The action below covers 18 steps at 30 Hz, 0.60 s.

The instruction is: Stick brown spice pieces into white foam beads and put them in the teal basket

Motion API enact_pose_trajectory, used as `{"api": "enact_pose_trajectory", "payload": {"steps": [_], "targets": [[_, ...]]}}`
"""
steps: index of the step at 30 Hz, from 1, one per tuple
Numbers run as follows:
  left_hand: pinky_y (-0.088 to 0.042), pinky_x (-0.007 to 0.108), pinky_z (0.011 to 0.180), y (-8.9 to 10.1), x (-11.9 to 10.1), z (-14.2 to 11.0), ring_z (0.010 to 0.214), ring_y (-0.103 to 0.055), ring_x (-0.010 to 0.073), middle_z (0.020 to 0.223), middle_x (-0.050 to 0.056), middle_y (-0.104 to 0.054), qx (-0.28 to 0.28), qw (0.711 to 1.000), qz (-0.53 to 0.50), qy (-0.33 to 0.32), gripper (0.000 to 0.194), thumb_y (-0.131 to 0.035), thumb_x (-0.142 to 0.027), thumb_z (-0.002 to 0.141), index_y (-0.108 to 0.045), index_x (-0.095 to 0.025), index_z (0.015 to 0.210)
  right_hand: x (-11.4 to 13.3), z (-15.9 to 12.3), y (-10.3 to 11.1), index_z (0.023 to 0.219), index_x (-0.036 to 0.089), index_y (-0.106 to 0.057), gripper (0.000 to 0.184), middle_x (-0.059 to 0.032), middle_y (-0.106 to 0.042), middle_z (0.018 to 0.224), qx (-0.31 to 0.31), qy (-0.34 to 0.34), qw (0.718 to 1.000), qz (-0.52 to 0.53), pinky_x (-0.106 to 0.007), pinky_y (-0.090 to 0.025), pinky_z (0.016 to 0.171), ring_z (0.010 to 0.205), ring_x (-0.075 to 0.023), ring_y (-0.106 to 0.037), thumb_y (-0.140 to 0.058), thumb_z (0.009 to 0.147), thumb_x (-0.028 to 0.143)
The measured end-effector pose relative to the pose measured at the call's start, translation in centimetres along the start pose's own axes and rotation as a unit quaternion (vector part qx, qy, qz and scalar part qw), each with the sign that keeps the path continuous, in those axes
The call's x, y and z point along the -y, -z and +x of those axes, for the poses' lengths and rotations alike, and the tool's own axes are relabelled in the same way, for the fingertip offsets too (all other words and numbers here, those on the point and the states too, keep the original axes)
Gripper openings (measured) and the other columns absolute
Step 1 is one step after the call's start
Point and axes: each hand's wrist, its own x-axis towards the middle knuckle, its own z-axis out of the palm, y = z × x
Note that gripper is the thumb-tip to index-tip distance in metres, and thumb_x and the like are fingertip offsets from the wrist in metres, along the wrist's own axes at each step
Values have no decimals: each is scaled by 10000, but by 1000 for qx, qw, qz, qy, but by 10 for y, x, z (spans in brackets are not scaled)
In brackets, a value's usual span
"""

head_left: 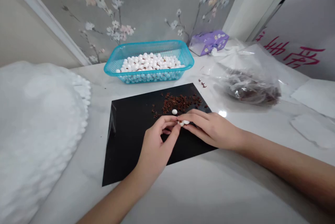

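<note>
As the left hand (pixel 154 150) and the right hand (pixel 211 129) meet over a flat black rectangular mat (pixel 128 157), both close in a narrow pinch on a small cluster of glossy white oval beads (pixel 183 122) — one flecked with brown. A single matching white bead (pixel 174 112) sits on the mat just beyond them, beside a heap of dark brown star-shaped spice fragments (pixel 180 103). Farther back on the white marble counter (pixel 243 185) stand a turquoise plastic mesh basket (pixel 149 79), heaped with round white beads (pixel 149 61), and a purple floral box (pixel 209 42). To the right lies a clear plastic bag of dark brown dried pieces (pixel 248 87) — white paper sheets (pixel 316 94) beyond it. A white scalloped cushion (pixel 39 129) bulks at left, below grey blossom wallpaper (pixel 146 0).
</note>
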Motion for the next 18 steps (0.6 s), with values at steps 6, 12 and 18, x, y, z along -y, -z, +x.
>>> {"api": "enact_pose_trajectory", "payload": {"steps": [6,12,18], "targets": [[-470,231,728,11,1,5,785,-605,123,835,21,-670,-91,994,-49,25,167,-506,-311,844,-589,-181,906,-18,23,19,1102,184,-524,219,-59,-622,967,-125,-95,987,-46,-232,-463,575,674,-120,-597,-440,906,232],[-457,305,737,32,9,13,825,-602,163,899,32,-650,-88,992,84,-40,158,-469,-299,854,-575,-202,919,-70,109,39,1128,123,-543,288,-92,-573,966,-163,-146,972,-86,-264,-435,664,684,-121,-538,-392,903,221],[-459,355,811,37,19,9,880,-560,188,903,39,-620,-123,959,232,-107,185,-458,-124,800,-587,-189,915,-52,120,25,1113,119,-596,305,-163,-557,983,-161,-132,973,-104,-416,-434,783,925,-280,-530,-444,870,224]]}}
